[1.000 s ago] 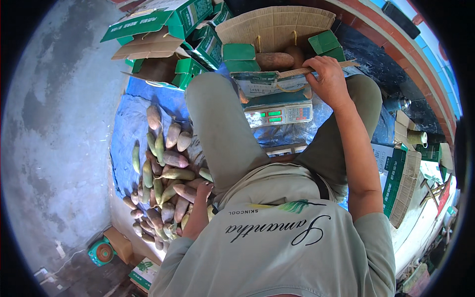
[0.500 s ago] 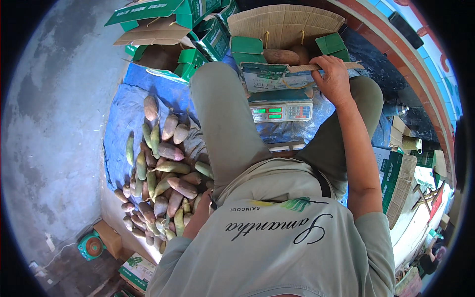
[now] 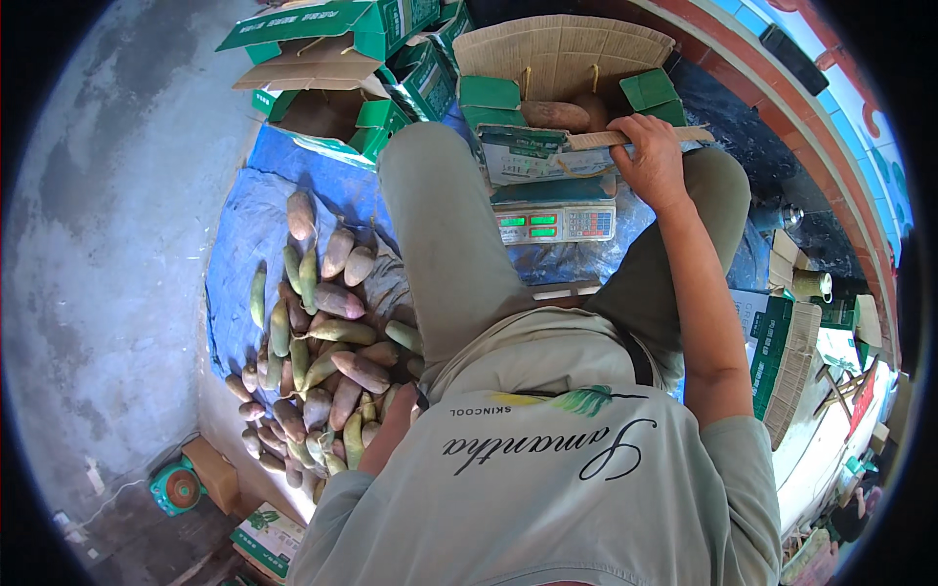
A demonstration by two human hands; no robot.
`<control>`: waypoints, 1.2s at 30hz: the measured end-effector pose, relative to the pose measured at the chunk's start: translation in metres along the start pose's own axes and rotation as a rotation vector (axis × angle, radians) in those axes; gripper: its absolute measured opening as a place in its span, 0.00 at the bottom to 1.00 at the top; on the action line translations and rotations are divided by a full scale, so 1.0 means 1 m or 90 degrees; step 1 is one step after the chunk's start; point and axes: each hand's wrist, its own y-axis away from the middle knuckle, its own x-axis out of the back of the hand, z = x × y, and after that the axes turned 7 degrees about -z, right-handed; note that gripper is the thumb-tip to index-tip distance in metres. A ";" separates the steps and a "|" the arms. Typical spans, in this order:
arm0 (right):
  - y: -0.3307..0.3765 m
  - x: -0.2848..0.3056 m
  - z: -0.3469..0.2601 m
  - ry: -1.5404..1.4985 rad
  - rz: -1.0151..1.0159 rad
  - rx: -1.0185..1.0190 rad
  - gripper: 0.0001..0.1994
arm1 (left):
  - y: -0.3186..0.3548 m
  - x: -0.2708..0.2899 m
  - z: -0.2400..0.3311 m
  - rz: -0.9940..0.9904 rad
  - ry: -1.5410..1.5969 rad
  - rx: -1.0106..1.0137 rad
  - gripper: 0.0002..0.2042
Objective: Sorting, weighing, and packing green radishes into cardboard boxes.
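Note:
My right hand (image 3: 653, 161) grips the front flap of an open green-and-brown cardboard box (image 3: 562, 59). The box stands on a digital scale (image 3: 552, 223) between my knees and holds a few sweet potatoes (image 3: 552, 115). My left forearm (image 3: 383, 435) reaches toward the pile of sweet potatoes (image 3: 322, 332) on a blue tarp (image 3: 244, 225) at my left. The left hand itself is hidden behind my shirt and thigh.
Open green cartons (image 3: 332, 59) stand at the far left of the tarp. A stack of flat cartons (image 3: 782, 361) lies at my right. A green tape dispenser (image 3: 176, 485) and a small box (image 3: 269, 537) sit on the concrete floor at lower left.
My left hand, which lay on the near edge of the pile, has slipped out of sight behind my shirt. The right hand has stayed on the box flap. My head has shifted slightly.

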 end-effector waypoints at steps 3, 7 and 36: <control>0.002 -0.001 0.001 0.004 -0.006 0.000 0.07 | -0.004 0.001 0.004 -0.001 0.000 -0.006 0.21; 0.002 0.000 0.000 0.007 -0.018 -0.006 0.06 | -0.011 0.002 0.012 -0.001 0.002 -0.014 0.21; 0.011 0.026 0.003 -0.167 -0.030 0.037 0.09 | 0.201 0.312 0.481 0.395 0.034 -0.870 0.11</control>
